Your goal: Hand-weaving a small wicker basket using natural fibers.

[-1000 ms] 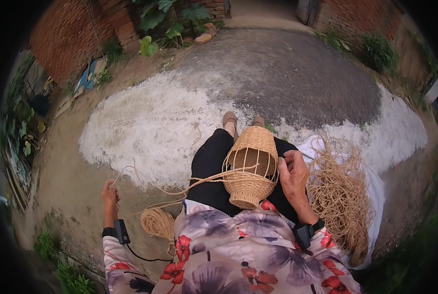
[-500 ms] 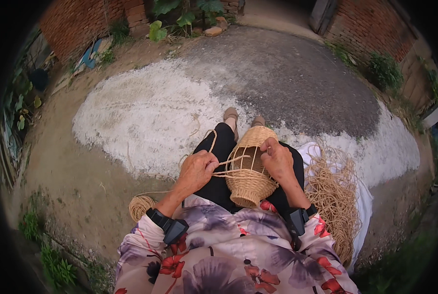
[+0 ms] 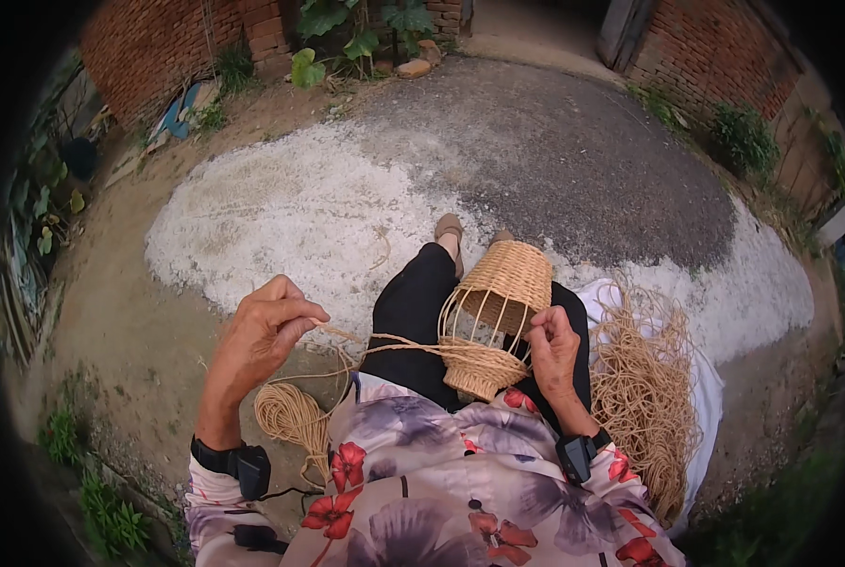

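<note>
Left hand [image 3: 264,331] pinches a rattan strand [image 3: 394,345]; right hand [image 3: 553,345] grips the half-woven basket [image 3: 498,317].

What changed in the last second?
The left hand swung from far out left in to the basket, then back out left, pinching the strand and pulling it taut. The right hand stayed on the basket; the coil and loose bundle stayed put.
</note>
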A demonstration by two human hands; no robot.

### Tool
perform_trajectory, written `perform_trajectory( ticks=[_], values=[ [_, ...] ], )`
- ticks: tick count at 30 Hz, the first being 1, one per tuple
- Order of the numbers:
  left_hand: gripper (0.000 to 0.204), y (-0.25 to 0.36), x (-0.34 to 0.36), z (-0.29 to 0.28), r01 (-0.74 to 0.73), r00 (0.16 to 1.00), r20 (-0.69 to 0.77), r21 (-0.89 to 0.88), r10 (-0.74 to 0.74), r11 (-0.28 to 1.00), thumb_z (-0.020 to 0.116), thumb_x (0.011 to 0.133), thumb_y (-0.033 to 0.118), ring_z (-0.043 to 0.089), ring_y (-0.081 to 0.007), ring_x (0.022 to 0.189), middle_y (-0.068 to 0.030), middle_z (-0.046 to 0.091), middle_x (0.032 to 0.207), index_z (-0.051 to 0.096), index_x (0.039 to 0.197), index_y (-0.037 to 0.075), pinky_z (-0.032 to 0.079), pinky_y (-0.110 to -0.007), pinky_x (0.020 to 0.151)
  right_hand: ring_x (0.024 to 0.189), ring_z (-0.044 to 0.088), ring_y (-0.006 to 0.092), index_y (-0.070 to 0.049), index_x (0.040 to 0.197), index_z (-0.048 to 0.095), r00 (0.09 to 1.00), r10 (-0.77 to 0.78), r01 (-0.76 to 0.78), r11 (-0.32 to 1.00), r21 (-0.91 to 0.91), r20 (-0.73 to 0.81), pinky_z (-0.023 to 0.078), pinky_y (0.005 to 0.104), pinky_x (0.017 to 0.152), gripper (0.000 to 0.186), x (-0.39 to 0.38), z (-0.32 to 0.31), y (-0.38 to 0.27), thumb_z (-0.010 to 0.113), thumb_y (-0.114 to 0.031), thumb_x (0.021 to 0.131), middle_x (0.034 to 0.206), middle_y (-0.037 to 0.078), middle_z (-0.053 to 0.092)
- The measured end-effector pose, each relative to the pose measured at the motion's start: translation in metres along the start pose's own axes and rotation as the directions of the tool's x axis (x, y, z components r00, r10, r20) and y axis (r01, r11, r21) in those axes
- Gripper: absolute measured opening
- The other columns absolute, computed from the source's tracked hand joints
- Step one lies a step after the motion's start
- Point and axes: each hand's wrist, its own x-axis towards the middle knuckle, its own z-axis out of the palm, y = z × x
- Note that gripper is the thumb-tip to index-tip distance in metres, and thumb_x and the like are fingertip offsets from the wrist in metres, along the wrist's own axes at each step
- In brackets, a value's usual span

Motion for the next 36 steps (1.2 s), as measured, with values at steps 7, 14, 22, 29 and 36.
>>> perform_trajectory(
  ticks=[7,14,22,29,36],
  values=[
    [0.016,0.043,0.044,0.089,0.258,0.816,0.482,-0.797,0.319,0.546,0.067,0.088,0.01,0.067,-0.0157,0.079,-0.0091,0.065,0.091,0.069,0.099,-0.002,0.055,-0.025,0.07,0.056,0.048,0.0049,-0.001,0.086,0.054,1.0,-0.005,0.006,0.999,0.054,-0.028,0.041,0.0234,0.051,0.005,-0.001,0.007,-0.006,0.052,0.004,0.083,0.062,-0.001,0.051],
    [0.013,0.035,0.068,0.185,-0.291,0.952,0.058,-0.138,0.301,0.947,0.065,0.081,0.008,0.063,-0.0267,0.068,-0.0102,0.063,0.084,0.07,0.092,0.006,0.05,-0.035,0.062,0.056,0.048,0.0048,-0.001,0.086,0.054,0.999,-0.031,0.033,0.998,0.048,-0.036,0.041,0.0235,0.051,0.004,-0.007,0.003,-0.002,0.053,0.003,0.084,0.061,-0.001,0.051],
    [0.021,0.043,0.07,0.171,-0.019,0.982,0.174,-0.286,0.071,0.958,0.066,0.082,0.009,0.06,-0.0149,0.061,-0.0051,0.062,0.069,0.066,0.103,0.006,0.05,-0.029,0.059,0.057,0.048,0.0029,-0.001,0.086,0.053,0.999,0.011,-0.007,0.996,0.087,-0.046,0.04,0.0216,0.051,0.004,-0.01,-0.004,0.0,0.053,0.002,0.084,0.062,-0.002,0.052],
    [0.01,-0.005,0.07,0.167,0.352,0.93,0.305,-0.583,-0.205,0.732,0.069,0.086,0.009,0.055,-0.0054,0.063,0.0,0.064,0.075,0.067,0.095,0.004,0.048,-0.021,0.057,0.065,0.054,0.0041,-0.003,0.089,0.052,0.998,0.054,-0.055,0.993,0.1,0.012,0.043,0.0195,0.061,0.005,-0.009,-0.012,0.007,0.051,0.001,0.087,0.072,-0.002,0.057],
    [0.009,-0.003,0.067,0.192,0.185,0.955,0.282,-0.337,-0.088,0.923,0.071,0.082,0.01,0.053,-0.0058,0.06,0.0002,0.062,0.068,0.07,0.089,0.005,0.044,-0.024,0.053,0.059,0.049,0.0027,-0.002,0.088,0.053,1.0,0.009,-0.009,0.992,0.122,0.0,0.039,0.02,0.052,0.004,-0.01,-0.01,0.007,0.053,0.001,0.085,0.065,-0.002,0.055]
  ],
)
